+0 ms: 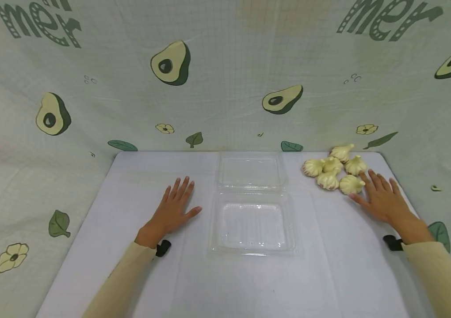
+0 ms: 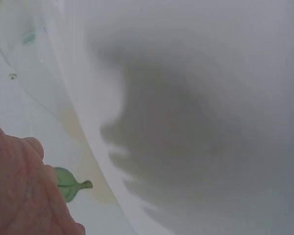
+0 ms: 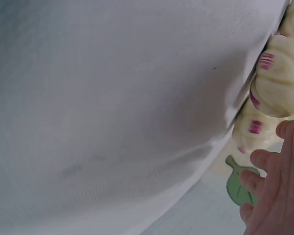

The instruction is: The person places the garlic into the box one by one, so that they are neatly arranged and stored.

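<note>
My left hand [image 1: 172, 210] is spread with straight fingers above the table, left of a clear plastic clamshell container [image 1: 253, 252]. That container lies unfolded, its lid [image 1: 251, 172] toward the back and its tray toward me. At the right, my right hand [image 1: 384, 201] stretches its fingers beside several garlic bulbs [image 1: 327, 180], holding none. Its thumb and index finger are close to the nearest bulb [image 1: 351, 184]; I cannot tell whether they touch it. In the right wrist view, bulbs [image 3: 277, 83] with purple marks show above the hand [image 3: 279, 191]. The left wrist view shows the left palm [image 2: 24, 191] and a shadow.
A white-covered table [image 1: 193, 282] carries everything. Behind it and at both sides hangs a pale green cloth [image 1: 225, 88] printed with avocados, leaves and flowers. The garlic bulbs sit near the table's back right corner. A dark strap piece [image 1: 163, 248] shows at the left wrist.
</note>
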